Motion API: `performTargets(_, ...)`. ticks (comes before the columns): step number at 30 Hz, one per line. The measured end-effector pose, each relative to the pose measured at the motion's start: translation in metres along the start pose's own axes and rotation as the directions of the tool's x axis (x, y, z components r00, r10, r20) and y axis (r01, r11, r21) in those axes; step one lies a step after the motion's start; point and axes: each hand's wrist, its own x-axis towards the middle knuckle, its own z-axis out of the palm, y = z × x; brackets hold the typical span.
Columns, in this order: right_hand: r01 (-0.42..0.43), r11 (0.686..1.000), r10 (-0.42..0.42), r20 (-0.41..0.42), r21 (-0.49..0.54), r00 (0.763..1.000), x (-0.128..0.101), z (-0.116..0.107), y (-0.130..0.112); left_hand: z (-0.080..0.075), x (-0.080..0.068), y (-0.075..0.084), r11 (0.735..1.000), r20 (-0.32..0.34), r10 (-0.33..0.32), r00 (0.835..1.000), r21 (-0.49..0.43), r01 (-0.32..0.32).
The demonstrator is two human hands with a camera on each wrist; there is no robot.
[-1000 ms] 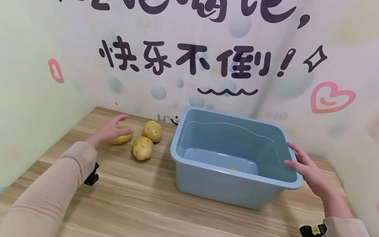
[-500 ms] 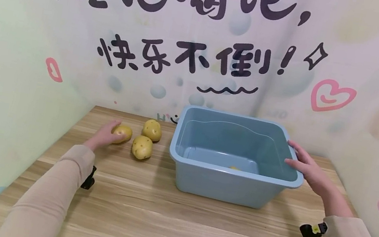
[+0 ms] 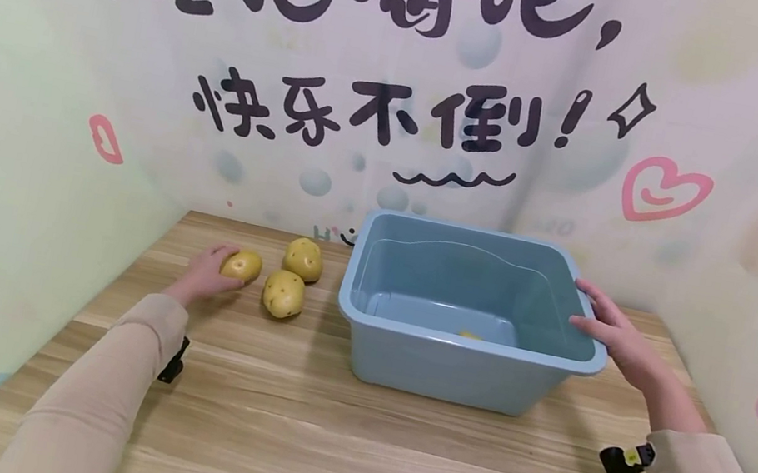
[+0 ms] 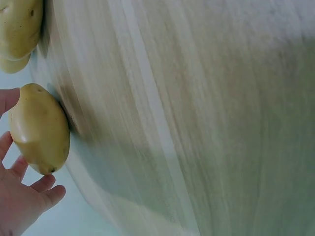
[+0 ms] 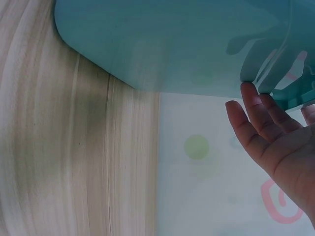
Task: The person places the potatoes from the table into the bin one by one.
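Head view | left hand (image 3: 207, 278) cups potato (image 3: 242, 265) | right hand (image 3: 616, 336) flat on tub (image 3: 455, 368) rim

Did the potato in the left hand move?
Yes. The potato rose slightly, gripped by the left hand, judged against the two potatoes beside it.
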Motion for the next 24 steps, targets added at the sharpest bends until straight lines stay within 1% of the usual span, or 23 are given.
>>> performTargets(9, -0.003, 1.000, 0.003, -0.003, 0.000, 1.000, -0.0007, -0.0003, 0.0002, -0.0006, -0.0023, 0.0021, 0.998, -0.021, -0.046, 0.999, -0.041, 0.045)
performTargets(16, 0.001, 1.000, -0.001, 0.001, -0.001, 1.000, -0.0005, 0.0003, -0.0001, 0.0037, 0.0004, -0.0017, 0.998, -0.062, -0.019, 0.998, -0.063, 0.015)
performTargets(24, 0.008, 1.000, -0.008, 0.001, 0.004, 1.000, -0.0004, 0.0008, -0.0003, 0.0053, 0.0001, 0.0001, 0.995, -0.083, -0.038, 0.996, -0.097, 0.030)
